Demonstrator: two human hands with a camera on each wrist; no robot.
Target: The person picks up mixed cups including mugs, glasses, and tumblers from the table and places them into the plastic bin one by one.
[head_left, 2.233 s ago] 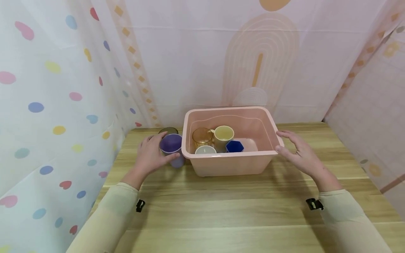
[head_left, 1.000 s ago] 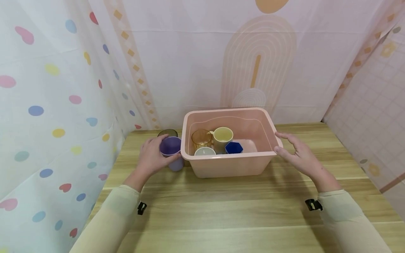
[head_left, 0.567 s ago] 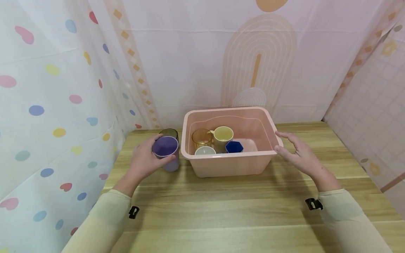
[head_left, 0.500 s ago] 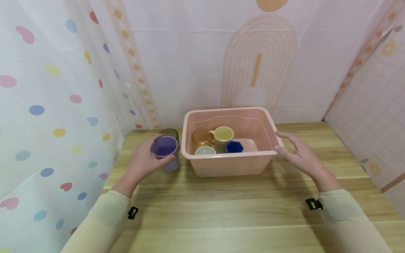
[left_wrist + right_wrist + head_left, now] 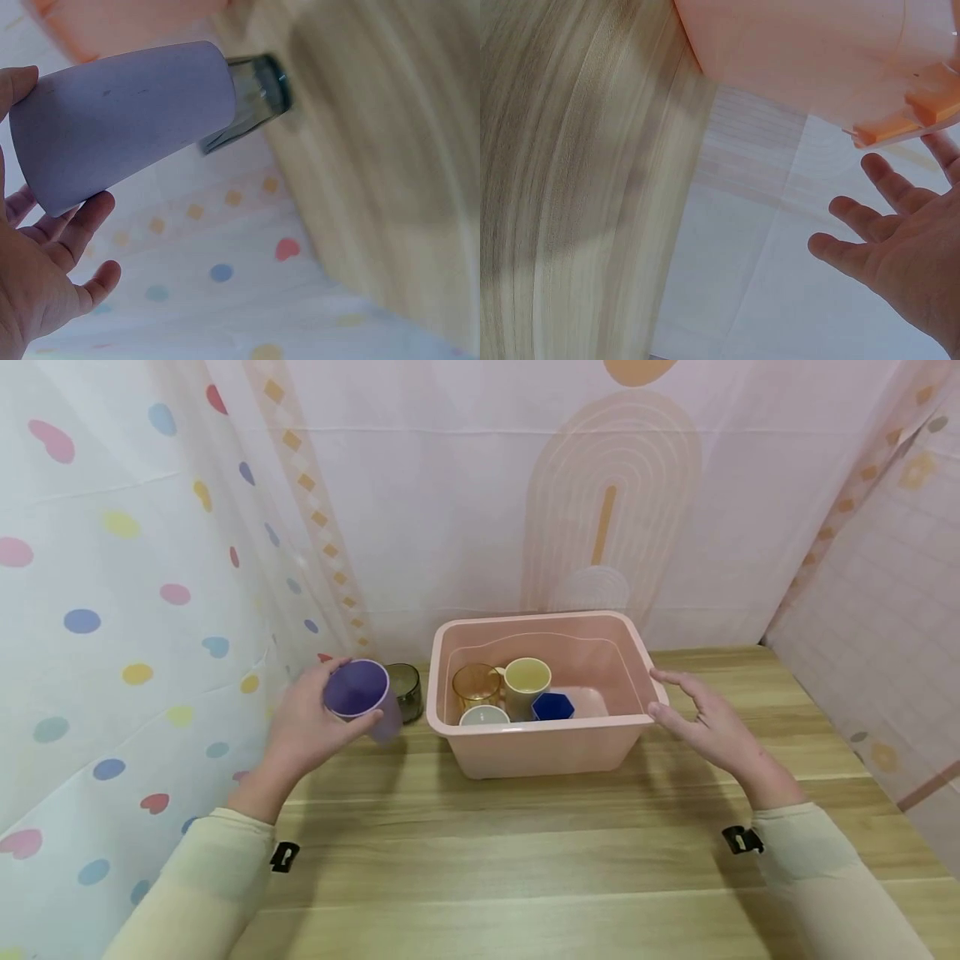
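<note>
My left hand [image 5: 307, 727] grips a purple cup [image 5: 360, 695], lifted off the wooden table [image 5: 525, 860] and tilted, left of the pink tub [image 5: 540, 747]. In the left wrist view the purple cup [image 5: 127, 120] lies across my fingers [image 5: 82, 225], with the dark glass [image 5: 251, 101] behind it. The dark glass [image 5: 405, 692] stands on the table between cup and tub. My right hand [image 5: 708, 727] is open, fingers spread beside the tub's right rim. The right wrist view shows the tub's [image 5: 802, 52] underside close to my fingers [image 5: 855, 214].
Inside the tub stand an amber glass [image 5: 474, 683], a cream mug [image 5: 527, 681], a grey cup [image 5: 483, 717] and a blue hexagonal cup [image 5: 553, 705]. Patterned curtains close in the left, back and right sides. The table's near half is bare wood.
My left hand has lifted the purple cup off the table and carried it left, away from the tub, uncovering the dark glass. The right hand has stayed by the tub's rim.
</note>
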